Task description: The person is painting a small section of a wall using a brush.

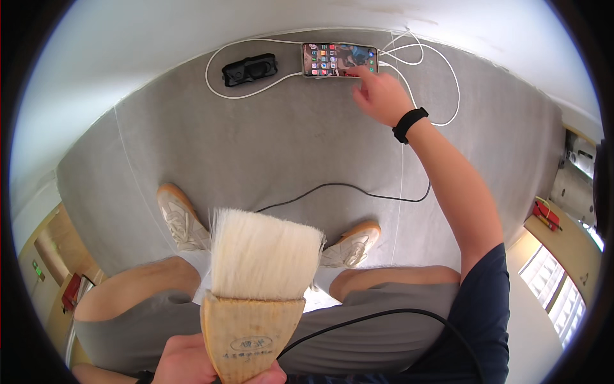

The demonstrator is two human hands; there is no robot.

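Note:
A wide, flat brush (261,293) with pale bristles and a wooden handle points away from me, held by its handle in my left hand (192,362) at the bottom of the view. The handle bears writing. My right hand (383,96) reaches forward, a black band on its wrist, and its index finger is at the lower edge of a smartphone (340,60) with a lit screen of app icons. The phone lies on the grey floor (288,144) near the wall. White cables (458,86) run from both its ends. To its left lies a black device (249,69) inside a cable loop.
A black cable (355,187) crosses the floor between my shoes (180,216) and the phone. Another black cable (403,311) passes over my lap. A white wall (192,24) curves along the far side. Red items (546,214) rest on a wooden surface at right.

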